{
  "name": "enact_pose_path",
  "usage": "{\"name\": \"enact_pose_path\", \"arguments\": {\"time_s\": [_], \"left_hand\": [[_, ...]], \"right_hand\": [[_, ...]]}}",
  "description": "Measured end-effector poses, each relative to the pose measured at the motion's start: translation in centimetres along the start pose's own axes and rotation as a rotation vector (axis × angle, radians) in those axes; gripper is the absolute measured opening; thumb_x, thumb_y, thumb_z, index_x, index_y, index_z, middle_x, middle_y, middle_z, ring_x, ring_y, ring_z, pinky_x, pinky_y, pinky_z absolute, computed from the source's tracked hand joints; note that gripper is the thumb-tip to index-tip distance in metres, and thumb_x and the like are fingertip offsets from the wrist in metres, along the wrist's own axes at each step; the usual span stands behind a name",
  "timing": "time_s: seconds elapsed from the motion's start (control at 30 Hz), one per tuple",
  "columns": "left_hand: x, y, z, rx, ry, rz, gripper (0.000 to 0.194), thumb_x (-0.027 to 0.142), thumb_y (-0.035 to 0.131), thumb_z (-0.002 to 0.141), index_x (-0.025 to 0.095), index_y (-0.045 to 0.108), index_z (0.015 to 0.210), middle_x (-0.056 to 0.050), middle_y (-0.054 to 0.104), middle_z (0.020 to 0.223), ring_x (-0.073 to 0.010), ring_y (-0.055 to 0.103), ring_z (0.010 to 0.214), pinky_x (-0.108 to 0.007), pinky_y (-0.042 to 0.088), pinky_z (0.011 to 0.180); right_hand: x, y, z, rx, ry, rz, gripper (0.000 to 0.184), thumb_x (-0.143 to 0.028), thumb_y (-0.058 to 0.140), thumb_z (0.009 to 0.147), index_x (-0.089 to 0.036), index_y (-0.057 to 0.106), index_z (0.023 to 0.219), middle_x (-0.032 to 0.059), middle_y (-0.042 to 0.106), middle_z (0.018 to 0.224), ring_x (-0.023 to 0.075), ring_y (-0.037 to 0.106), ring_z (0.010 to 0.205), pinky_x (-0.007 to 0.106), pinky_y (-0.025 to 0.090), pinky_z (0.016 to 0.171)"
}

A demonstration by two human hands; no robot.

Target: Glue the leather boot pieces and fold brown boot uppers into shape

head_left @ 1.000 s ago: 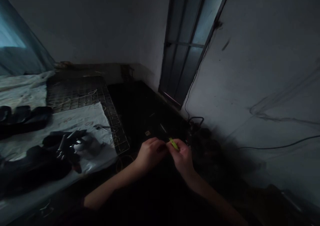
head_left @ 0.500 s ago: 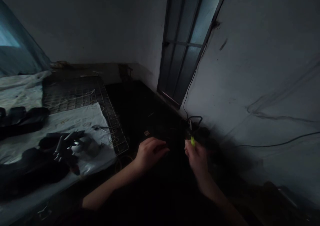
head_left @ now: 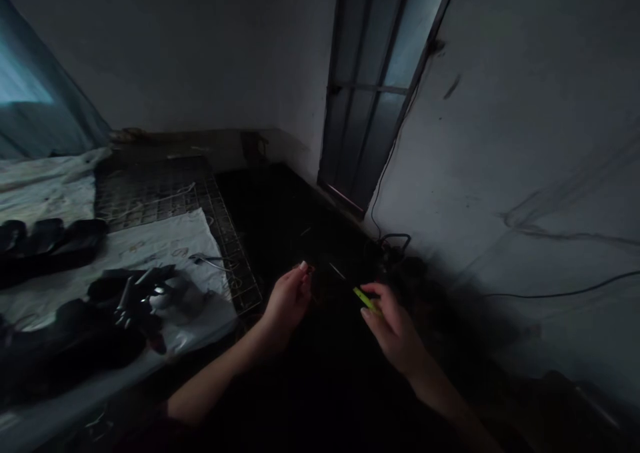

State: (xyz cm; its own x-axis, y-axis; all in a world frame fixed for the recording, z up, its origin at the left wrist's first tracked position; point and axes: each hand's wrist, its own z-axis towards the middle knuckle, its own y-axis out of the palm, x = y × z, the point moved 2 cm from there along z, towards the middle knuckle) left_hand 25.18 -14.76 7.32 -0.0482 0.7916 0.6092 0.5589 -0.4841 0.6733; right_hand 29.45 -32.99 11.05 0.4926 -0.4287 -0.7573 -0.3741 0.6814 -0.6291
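The room is very dark. My right hand [head_left: 395, 326] pinches a thin yellow-green tool [head_left: 365, 299] with a fine metal tip pointing up and left. My left hand [head_left: 290, 299] is a short way to its left, fingers curled and pinched on something small and dark that I cannot make out. Both hands hover over a black surface [head_left: 280, 226] beside the wall.
A wire grid [head_left: 165, 193] lies at the left, partly covered by white cloth [head_left: 160, 239] with dark objects [head_left: 120, 299] and metal tools on it. A dark bundle with a cable [head_left: 395, 253] sits by the wall under a barred window [head_left: 370, 93]. Wires run along the right wall.
My right hand went right toward the dark bundle with the yellow-green tool, then came back toward the left hand. My left hand rose slightly and pinched its fingers.
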Motion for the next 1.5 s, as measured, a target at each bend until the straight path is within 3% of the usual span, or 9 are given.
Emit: {"name": "enact_pose_path", "arguments": {"time_s": [0.1, 0.3, 0.57, 0.83, 0.97, 1.1, 1.2, 1.33, 1.5], "left_hand": [[-0.3, 0.0, 0.3, -0.029, -0.118, -0.145, 0.035, 0.032, 0.077, 0.057, 0.011, 0.052, 0.069, 0.007, 0.041, 0.050, 0.0000, 0.032, 0.038, -0.010, 0.020, 0.033], [-0.6, -0.3, 0.1, -0.034, -0.133, -0.169, 0.031, 0.031, 0.073, 0.064, 0.010, 0.053, 0.074, 0.007, 0.042, 0.052, 0.0001, 0.034, 0.039, -0.010, 0.021, 0.034], [-0.3, -0.4, -0.1, 0.002, 0.063, 0.042, 0.040, 0.037, 0.079, 0.052, 0.012, 0.048, 0.061, 0.008, 0.037, 0.047, -0.0004, 0.030, 0.038, -0.012, 0.020, 0.035], [-0.2, -0.2, -0.3, 0.000, 0.106, 0.120, 0.043, 0.042, 0.080, 0.048, 0.012, 0.049, 0.057, 0.008, 0.036, 0.045, -0.0010, 0.029, 0.038, -0.014, 0.020, 0.036], [-0.6, -0.1, -0.5, 0.003, 0.106, 0.098, 0.042, 0.041, 0.081, 0.047, 0.012, 0.053, 0.060, 0.008, 0.037, 0.046, -0.0010, 0.030, 0.040, -0.014, 0.023, 0.038], [-0.7, -0.1, -0.7, -0.001, 0.132, 0.131, 0.040, 0.040, 0.080, 0.049, 0.011, 0.056, 0.063, 0.006, 0.042, 0.049, -0.0016, 0.033, 0.042, -0.014, 0.025, 0.039], [-0.6, -0.1, -0.7, 0.002, 0.151, 0.166, 0.040, 0.041, 0.079, 0.050, 0.011, 0.056, 0.062, 0.005, 0.044, 0.049, -0.0023, 0.034, 0.042, -0.015, 0.025, 0.039], [-0.7, -0.1, -0.7, 0.002, 0.139, 0.222, 0.040, 0.042, 0.078, 0.051, 0.012, 0.055, 0.062, 0.006, 0.041, 0.047, -0.0018, 0.030, 0.039, -0.015, 0.021, 0.037], [-1.0, 0.1, -0.7, -0.008, 0.075, 0.249, 0.042, 0.044, 0.079, 0.049, 0.012, 0.055, 0.062, 0.006, 0.039, 0.046, -0.0018, 0.031, 0.039, -0.014, 0.021, 0.036]], "right_hand": [[-1.1, 0.1, 0.1, -0.021, -0.081, -0.073, 0.017, -0.030, 0.040, 0.085, -0.019, 0.051, 0.091, -0.0004, 0.059, 0.060, 0.0135, 0.056, 0.050, 0.022, 0.042, 0.047], [-2.1, 0.5, 0.6, -0.015, -0.255, -0.186, 0.012, -0.023, 0.043, 0.084, -0.019, 0.054, 0.087, 0.0035, 0.068, 0.072, 0.0147, 0.064, 0.058, 0.022, 0.047, 0.053], [-2.6, 1.3, 0.5, 0.028, -0.314, -0.341, 0.021, -0.021, 0.041, 0.085, -0.017, 0.060, 0.093, 0.0078, 0.070, 0.077, 0.0173, 0.066, 0.062, 0.024, 0.047, 0.055], [-1.5, 2.2, 0.8, -0.056, -0.051, 0.042, 0.018, -0.030, 0.044, 0.085, -0.018, 0.057, 0.088, 0.0041, 0.067, 0.073, 0.0154, 0.063, 0.063, 0.023, 0.046, 0.056], [-0.2, 3.3, 0.7, -0.036, 0.033, 0.218, 0.023, -0.037, 0.045, 0.084, -0.017, 0.057, 0.084, 0.0006, 0.059, 0.061, 0.0121, 0.052, 0.051, 0.021, 0.040, 0.048], [0.7, 3.2, 1.2, -0.125, 0.145, 0.489, 0.027, -0.043, 0.051, 0.080, -0.017, 0.058, 0.078, -0.0025, 0.052, 0.057, 0.0100, 0.045, 0.050, 0.021, 0.037, 0.047], [1.1, 2.8, 1.6, -0.169, 0.227, 0.630, 0.030, -0.047, 0.057, 0.073, -0.017, 0.057, 0.073, -0.0069, 0.040, 0.049, 0.0067, 0.032, 0.042, 0.020, 0.026, 0.040], [2.0, 2.5, 1.8, -0.193, 0.287, 0.727, 0.031, -0.046, 0.060, 0.068, -0.016, 0.057, 0.071, -0.0094, 0.031, 0.045, 0.0049, 0.023, 0.039, 0.019, 0.017, 0.037], [3.4, 2.1, 2.0, -0.201, 0.282, 0.758, 0.028, -0.043, 0.061, 0.069, -0.015, 0.059, 0.071, -0.0100, 0.029, 0.044, 0.0043, 0.022, 0.038, 0.019, 0.015, 0.037]]}}
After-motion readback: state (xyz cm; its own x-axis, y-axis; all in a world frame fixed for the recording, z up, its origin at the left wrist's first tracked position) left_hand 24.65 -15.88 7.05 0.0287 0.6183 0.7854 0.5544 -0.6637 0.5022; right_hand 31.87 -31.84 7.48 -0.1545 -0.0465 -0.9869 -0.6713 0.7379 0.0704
